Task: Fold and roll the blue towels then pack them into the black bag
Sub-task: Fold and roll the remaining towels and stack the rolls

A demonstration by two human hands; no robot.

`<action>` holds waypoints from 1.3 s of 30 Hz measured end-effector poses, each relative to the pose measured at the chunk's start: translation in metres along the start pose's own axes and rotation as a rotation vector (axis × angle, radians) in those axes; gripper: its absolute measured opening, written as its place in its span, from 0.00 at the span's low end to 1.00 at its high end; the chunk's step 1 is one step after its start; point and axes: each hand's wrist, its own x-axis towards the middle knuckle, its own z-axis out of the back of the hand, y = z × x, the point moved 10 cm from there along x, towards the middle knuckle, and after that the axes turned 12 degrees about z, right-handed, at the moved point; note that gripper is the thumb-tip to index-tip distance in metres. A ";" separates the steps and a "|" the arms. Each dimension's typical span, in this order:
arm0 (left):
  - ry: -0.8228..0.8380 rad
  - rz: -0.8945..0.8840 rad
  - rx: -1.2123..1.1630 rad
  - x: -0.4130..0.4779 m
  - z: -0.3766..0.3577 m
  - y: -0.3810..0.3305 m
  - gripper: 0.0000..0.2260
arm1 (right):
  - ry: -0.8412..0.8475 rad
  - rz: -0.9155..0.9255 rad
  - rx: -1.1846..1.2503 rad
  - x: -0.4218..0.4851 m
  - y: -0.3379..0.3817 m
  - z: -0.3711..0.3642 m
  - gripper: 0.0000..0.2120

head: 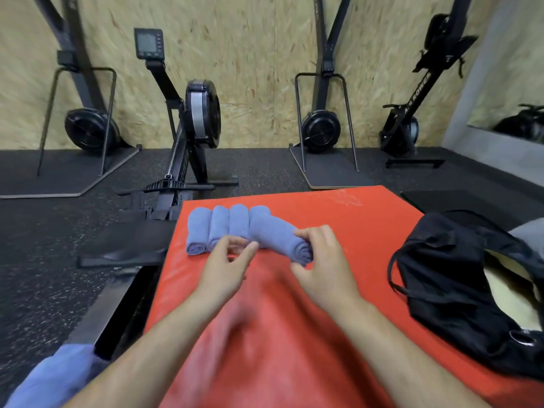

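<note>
Low in the frame's centre the right hand (322, 260) pinches the near end of the fourth rolled blue towel (279, 237) while the left hand (226, 265) hovers loosely curled, holding nothing — rolling looks done, so next comes lifting rolls toward the open black bag (459, 278) at right — three more rolled towels (215, 228) lie just behind on the red mat (368, 219).

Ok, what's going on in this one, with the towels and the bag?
A person is rolling blue towels on a red mat. Three rolled towels lie side by side, and a fourth roll rests against them, angled, its end held by the right hand. The left hand hovers at the rolls' near ends. The black bag sits open at right, with no blue towel visible inside.
</note>
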 end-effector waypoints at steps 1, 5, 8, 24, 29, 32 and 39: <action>0.108 0.059 -0.071 -0.005 -0.014 0.002 0.10 | 0.018 0.068 -0.104 0.001 0.012 -0.007 0.22; 0.320 0.185 -0.406 -0.016 -0.038 0.001 0.18 | 0.035 0.189 -0.205 0.003 0.046 -0.030 0.19; 0.332 0.207 -0.516 -0.010 -0.029 0.003 0.28 | 0.032 0.176 -0.035 0.005 0.042 -0.035 0.21; 0.227 -0.062 -0.193 0.008 -0.005 -0.021 0.23 | -0.112 -0.770 1.048 -0.003 -0.011 -0.086 0.11; 0.162 -0.151 0.128 0.039 -0.024 -0.028 0.16 | -0.206 -0.833 0.945 0.005 -0.048 -0.094 0.10; 0.026 -0.227 0.344 0.072 -0.029 -0.021 0.16 | -0.196 -0.867 0.735 0.006 -0.091 -0.108 0.11; -0.062 -0.101 1.045 0.132 -0.046 0.039 0.26 | 0.025 -0.903 0.325 0.004 -0.165 -0.142 0.19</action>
